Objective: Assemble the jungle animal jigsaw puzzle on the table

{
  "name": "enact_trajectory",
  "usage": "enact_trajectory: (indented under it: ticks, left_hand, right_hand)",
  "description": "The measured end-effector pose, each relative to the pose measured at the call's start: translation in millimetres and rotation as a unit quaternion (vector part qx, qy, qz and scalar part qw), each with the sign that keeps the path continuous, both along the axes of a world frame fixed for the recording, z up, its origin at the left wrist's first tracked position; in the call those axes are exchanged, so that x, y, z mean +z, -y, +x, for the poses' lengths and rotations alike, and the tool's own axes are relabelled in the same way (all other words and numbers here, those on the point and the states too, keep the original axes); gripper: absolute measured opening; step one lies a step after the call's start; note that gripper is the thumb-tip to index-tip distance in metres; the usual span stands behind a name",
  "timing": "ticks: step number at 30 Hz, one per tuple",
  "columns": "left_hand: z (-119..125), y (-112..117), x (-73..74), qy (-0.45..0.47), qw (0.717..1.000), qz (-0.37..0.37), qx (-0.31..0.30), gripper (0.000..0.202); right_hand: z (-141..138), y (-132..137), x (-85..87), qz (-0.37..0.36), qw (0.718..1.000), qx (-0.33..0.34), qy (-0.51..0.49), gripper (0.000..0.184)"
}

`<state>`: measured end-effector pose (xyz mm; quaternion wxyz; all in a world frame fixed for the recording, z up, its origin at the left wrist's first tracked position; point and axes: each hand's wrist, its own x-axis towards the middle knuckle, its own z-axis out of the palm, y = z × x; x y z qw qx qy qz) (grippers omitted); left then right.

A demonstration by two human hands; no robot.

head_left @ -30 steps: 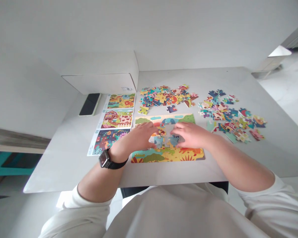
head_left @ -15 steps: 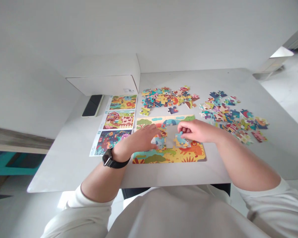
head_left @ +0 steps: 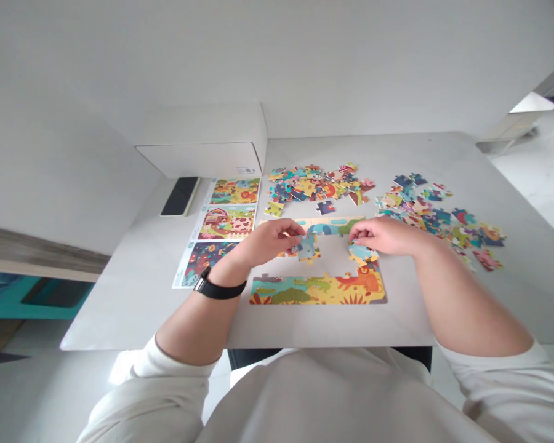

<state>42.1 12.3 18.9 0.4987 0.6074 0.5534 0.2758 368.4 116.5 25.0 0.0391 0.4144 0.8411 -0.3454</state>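
My left hand (head_left: pixel 274 240), with a dark watch band (head_left: pixel 224 292) at its wrist, pinches a puzzle piece (head_left: pixel 307 247) with light blue and yellow on it. This piece is over the open middle of a partly joined jigsaw puzzle (head_left: pixel 314 290). At the right side of that gap, my right hand (head_left: pixel 385 235) has its fingers closed on another blue and yellow piece (head_left: pixel 364 253). A crocodile and a lion show in the puzzle's near rows. Its far row is joined below blue clouds; my hands cover parts of both sides.
Loose puzzle pieces lie in one heap (head_left: pixel 314 184) behind the puzzle and another (head_left: pixel 436 215) to the right. Left of them is a sheet with three pictures (head_left: pixel 226 223). A phone (head_left: pixel 180 197) and a white box (head_left: pixel 198 157) stand farther back on the table (head_left: pixel 143 307).
My left hand has lifted slightly away from me with the light blue piece, off the lower row. My right hand has carried its piece to the right, out of the gap's middle.
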Motion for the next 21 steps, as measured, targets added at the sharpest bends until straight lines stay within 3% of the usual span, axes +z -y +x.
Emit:
enact_trajectory:
  ticks: [4, 9, 15, 19, 21]
  left_hand:
    - [0, -4, -4.2, 0.014, 0.999, -0.022, 0.041, 0.025]
    - [0, -5, -7.4, -0.001, 0.999, -0.016, 0.042, 0.024]
    - [-1, -7, -13.8, 0.011, 0.999, -0.006, 0.05, 0.028]
    - [-1, -8, -19.2, 0.045, 0.997, -0.008, 0.064, 0.034]
    - [4, -7, -19.8, 0.064, 0.996, -0.013, 0.064, 0.035]
  right_hand:
    - [0, 0, 2.0, 0.009, 1.0, 0.001, -0.002, 0.022]
    - [0, 1, 7.5, 0.034, 0.999, 0.005, 0.021, 0.03]
    - [7, -7, -3.2, 0.063, 0.997, 0.012, 0.033, 0.029]
    - [1, -3, -10.2, 0.148, 0.988, 0.006, -0.04, 0.022]
    - [-11, 6, -12.0, 0.144, 0.983, -0.019, -0.109, 0.023]
